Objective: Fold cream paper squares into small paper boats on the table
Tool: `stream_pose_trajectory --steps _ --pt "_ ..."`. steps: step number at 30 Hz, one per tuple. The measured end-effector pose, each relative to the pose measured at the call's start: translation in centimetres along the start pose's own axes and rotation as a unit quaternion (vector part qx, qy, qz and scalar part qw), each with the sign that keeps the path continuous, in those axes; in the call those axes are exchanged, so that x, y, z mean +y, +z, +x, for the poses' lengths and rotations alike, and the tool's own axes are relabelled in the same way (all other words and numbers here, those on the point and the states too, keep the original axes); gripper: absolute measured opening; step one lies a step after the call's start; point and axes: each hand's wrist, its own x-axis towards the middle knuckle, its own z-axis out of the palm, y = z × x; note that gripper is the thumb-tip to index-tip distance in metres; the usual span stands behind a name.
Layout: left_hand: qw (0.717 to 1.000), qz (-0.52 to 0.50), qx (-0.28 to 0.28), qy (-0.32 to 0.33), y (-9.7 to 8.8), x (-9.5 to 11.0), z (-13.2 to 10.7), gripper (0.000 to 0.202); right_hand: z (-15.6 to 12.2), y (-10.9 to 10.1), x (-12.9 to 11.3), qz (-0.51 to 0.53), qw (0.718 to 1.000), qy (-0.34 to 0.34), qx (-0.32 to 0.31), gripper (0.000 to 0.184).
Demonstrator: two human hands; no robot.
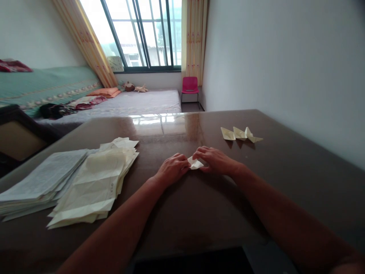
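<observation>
Between my hands, at the middle of the brown table [182, 213], is a small folded piece of cream paper [195, 163]. My left hand [174, 167] is closed on its left side, fingertips pressed together at the edge. My right hand [213, 160] curves round the right side, its fingers on the upper edge and the thumb low at the near edge. The hands partly cover the folded paper. Farther off to the right, folded paper boats [240, 133] stand in a row on the glossy tabletop.
A stack of creased cream sheets [97, 179] lies on the left of the table, beside a thicker pile of printed paper [48, 173]. Past the far edge are a bed [154, 101] and a pink chair [190, 85]. A white wall [285, 57] runs along the right.
</observation>
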Motion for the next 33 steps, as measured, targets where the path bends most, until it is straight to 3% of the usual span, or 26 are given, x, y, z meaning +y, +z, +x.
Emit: stream_pose_trajectory --steps 6,11,14,20,29,33 --pt "1.000 -0.026 0.004 -0.002 0.1 -0.2 0.0 0.025 -0.2 0.3 0.6 0.096 0.995 -0.010 -0.022 0.015" --pt "0.992 -0.067 0.030 -0.103 0.7 -1.2 0.3 0.025 0.3 1.1 1.4 0.186 0.980 0.065 -0.025 0.022" --pt "0.985 -0.066 0.045 -0.154 1.1 -1.3 0.6 0.029 0.7 1.8 1.2 0.163 0.978 0.128 -0.018 0.022" --pt "0.981 -0.053 0.047 -0.182 1.3 -1.2 1.1 0.030 1.0 2.7 0.1 0.071 0.974 0.214 -0.012 0.018" --pt "0.983 -0.002 0.020 -0.183 1.0 -0.4 1.2 0.031 0.8 2.4 -0.3 0.065 0.973 0.220 -0.014 0.031" --pt "0.988 0.011 0.050 -0.146 1.2 -0.1 1.0 0.028 0.8 2.2 -0.5 0.027 0.977 0.212 -0.008 0.026"
